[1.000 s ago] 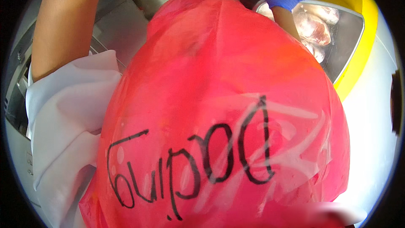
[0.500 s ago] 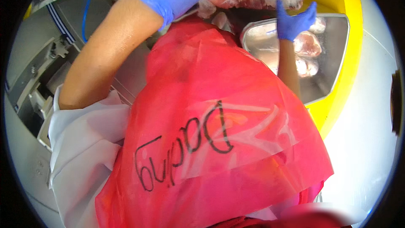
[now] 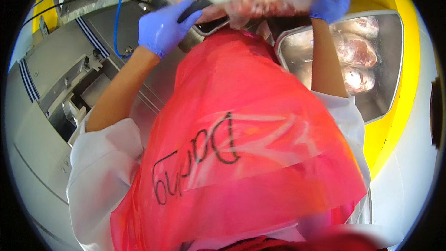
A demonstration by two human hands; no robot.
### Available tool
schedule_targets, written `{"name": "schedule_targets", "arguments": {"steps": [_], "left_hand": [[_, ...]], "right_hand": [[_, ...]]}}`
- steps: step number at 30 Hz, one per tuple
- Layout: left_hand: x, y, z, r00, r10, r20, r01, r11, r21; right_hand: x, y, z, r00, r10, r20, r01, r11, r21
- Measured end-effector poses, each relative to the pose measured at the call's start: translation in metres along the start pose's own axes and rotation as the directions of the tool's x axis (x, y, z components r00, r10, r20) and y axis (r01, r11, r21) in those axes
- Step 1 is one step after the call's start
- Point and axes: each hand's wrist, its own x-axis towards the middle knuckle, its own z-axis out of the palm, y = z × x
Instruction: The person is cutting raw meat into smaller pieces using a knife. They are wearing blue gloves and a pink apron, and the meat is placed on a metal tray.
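Observation:
A long piece of raw pink and white meat (image 3: pixel 260 7) lies blurred across the top of the view, partly cut off by it. My left hand (image 3: pixel 162 28), in a blue glove, is at its left end. Thumb and fingers close around something dark there, and I cannot tell whether it is a handle or a tray edge. A metal rim (image 3: pixel 213 29) shows just beneath. My right hand (image 3: pixel 331 7), also blue-gloved, is closed at the meat's right end with its fingertips hidden. Below it stands a metal tub (image 3: pixel 388 83) with several meat pieces (image 3: pixel 355 50) inside.
A yellow surround (image 3: pixel 409 65) borders the tub on the right. To the left are a steel surface (image 3: pixel 100 32) with striped bands, a metal fixture (image 3: pixel 69 107) and a blue hose (image 3: pixel 118 16). My red plastic apron (image 3: pixel 260 158) fills the middle.
My left hand has moved off the top of the meat, down and left to its end. My right hand, spread before, has risen and closed at the right end. The view has shifted slightly.

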Motion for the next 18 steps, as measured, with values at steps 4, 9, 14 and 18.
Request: {"name": "schedule_targets", "arguments": {"steps": [4,9,14,18], "left_hand": [[-0.011,0.002,0.023,0.999,-0.038,0.002,0.038,0.997,-0.065],[-0.015,-0.033,0.064,0.999,-0.006,-0.046,0.001,0.994,-0.109],[-0.016,-0.057,0.104,1.000,-0.019,0.017,0.022,0.971,-0.239],[-0.017,-0.057,0.117,0.996,-0.092,0.005,0.087,0.923,-0.376]], "right_hand": [[-0.009,-0.005,-0.003,0.999,-0.002,-0.042,0.001,1.000,-0.027],[-0.007,0.003,-0.001,1.000,-0.010,-0.026,0.010,1.000,0.000],[-0.013,0.006,0.003,1.000,-0.004,0.004,0.004,0.998,0.060],[-0.009,-0.012,-0.019,0.979,0.129,0.157,-0.133,0.991,0.012]]}}
